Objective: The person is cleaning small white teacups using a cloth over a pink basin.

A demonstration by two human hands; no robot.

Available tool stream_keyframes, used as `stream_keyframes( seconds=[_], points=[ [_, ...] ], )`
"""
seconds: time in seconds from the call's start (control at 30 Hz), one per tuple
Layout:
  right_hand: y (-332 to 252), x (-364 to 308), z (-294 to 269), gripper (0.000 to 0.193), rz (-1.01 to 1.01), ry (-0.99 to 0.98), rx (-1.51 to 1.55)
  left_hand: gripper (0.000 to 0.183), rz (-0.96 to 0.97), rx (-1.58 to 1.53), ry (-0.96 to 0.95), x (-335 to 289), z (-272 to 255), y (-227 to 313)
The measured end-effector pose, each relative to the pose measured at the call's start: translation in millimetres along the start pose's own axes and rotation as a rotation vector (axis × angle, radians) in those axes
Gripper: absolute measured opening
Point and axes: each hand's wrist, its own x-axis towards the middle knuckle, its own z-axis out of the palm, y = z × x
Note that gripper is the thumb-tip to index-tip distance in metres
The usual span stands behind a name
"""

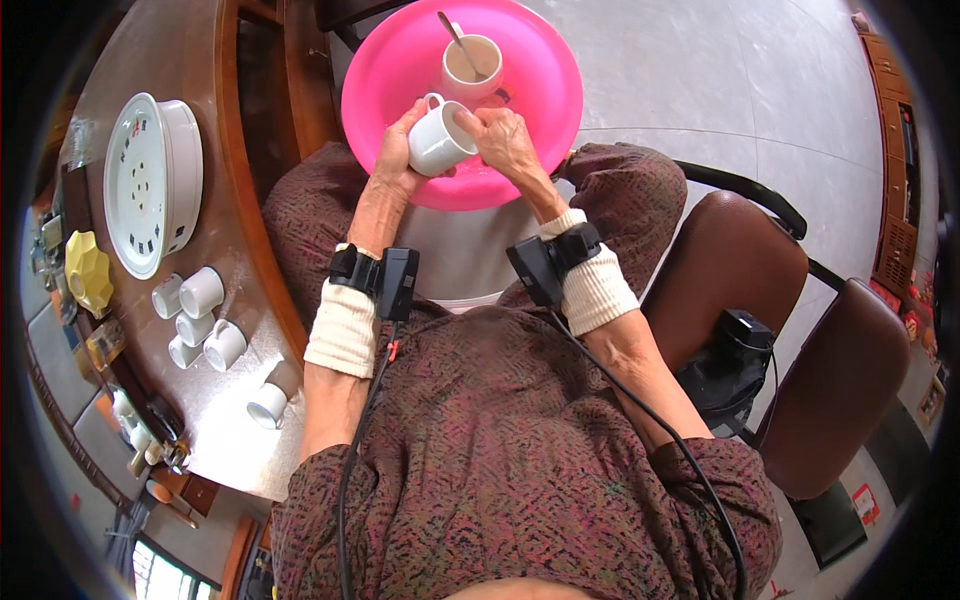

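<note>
A white mug [434, 145] is tilted over the near side of a pink basin [375, 75], its mouth toward the right. My left hand [397, 155] is closed around its body from the left and below. My right hand [508, 148] grips the mug at its mouth, with the thumb at the rim; some of its fingers are hidden. Farther back in the basin stands a second, larger white mug [492, 84] with a metal spoon [452, 30] leaning in it. A small reddish patch shows beside that mug, too small to make out.
On the wooden table [240, 410] to my left are several white mugs [203, 292], a round white tray [145, 185] with dark markings, and a yellow faceted object [88, 273]. Brown chairs [730, 265] stand at my right, one with a black bag [722, 375]. Cables run along both arms.
</note>
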Motion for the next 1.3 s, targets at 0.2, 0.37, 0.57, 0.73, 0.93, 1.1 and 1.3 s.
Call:
stream_keyframes(
  seconds=[0.2, 0.37, 0.57, 0.73, 0.93, 1.1, 1.3],
  points=[
    [9.2, -4.7, -3.7, 0.041, -0.182, -0.088, 0.022, 0.033, -0.003, -0.005, -0.016, -6.1, 1.4, 6.7],
    [-7.5, 11.3, -12.2, 0.047, -0.219, -0.049, -0.201, 0.029, -0.099, -0.022, -0.088, -11.1, 3.4, 10.5],
    [16.3, 25.6, 5.8, 0.046, 0.136, -0.129, 0.276, 0.028, -0.005, 0.143, 0.158, 4.7, 12.0, 8.7],
    [70.2, 44.0, 22.3, 0.037, 0.131, 0.278, 0.43, 0.028, 0.055, 0.172, 0.285, 39.7, -18.9, -17.0],
    [22.8, 10.8, 22.1, 0.034, 0.253, -0.158, 0.508, 0.029, -0.004, 0.183, 0.249, 47.0, -29.2, -18.5],
    [2.8, 1.4, -1.3, 0.034, 0.022, -0.423, 0.759, 0.031, -0.045, 0.253, 0.143, 26.5, 4.4, 7.0],
    [-16.3, -0.9, 4.2, 0.034, -0.03, -0.323, 0.86, 0.03, 0.358, 0.229, 0.244, 11.7, 14.3, -2.3]
  ],
)
